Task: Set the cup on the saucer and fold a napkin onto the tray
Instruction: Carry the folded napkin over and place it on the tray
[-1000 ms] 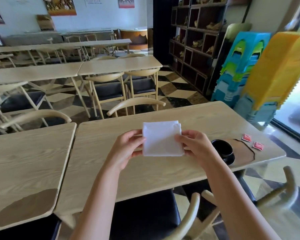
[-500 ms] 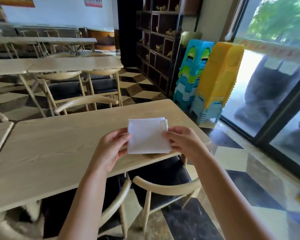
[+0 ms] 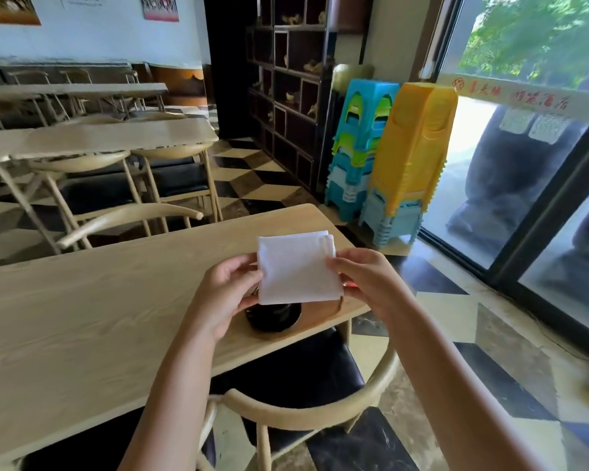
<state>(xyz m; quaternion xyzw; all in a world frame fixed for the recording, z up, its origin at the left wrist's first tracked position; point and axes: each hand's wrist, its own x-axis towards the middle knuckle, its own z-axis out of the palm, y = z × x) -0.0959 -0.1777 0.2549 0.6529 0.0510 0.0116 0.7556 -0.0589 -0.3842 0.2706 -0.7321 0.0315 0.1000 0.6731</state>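
Nearest you, a curved wooden chair back (image 3: 306, 418) sits tucked under the table's near edge. Above it, your left hand (image 3: 230, 295) and right hand (image 3: 368, 283) each pinch a side edge of the folded napkin (image 3: 296, 268), thumbs on the face toward you, holding it in the air as a flat white square. At its top right corner the layers look slightly offset, so square them up before you let go. Just below the napkin sits the dark saucer (image 3: 274, 319), with the cup mostly hidden behind the cloth; you cannot tell from here how it is seated. Both rest on the brown wooden tray (image 3: 322, 316) at the right end of the table (image 3: 82, 317). The free tray surface appears to lie to the right of the saucer, so lower the napkin there, flat, clear of the cup, and release both pinches together. Farther off stand the blue stool stack (image 3: 359, 147) and the yellow stool stack (image 3: 410, 147)

Against 0.5 seconds ago, the tray and saucer are in sight under the napkin; your grip is unchanged
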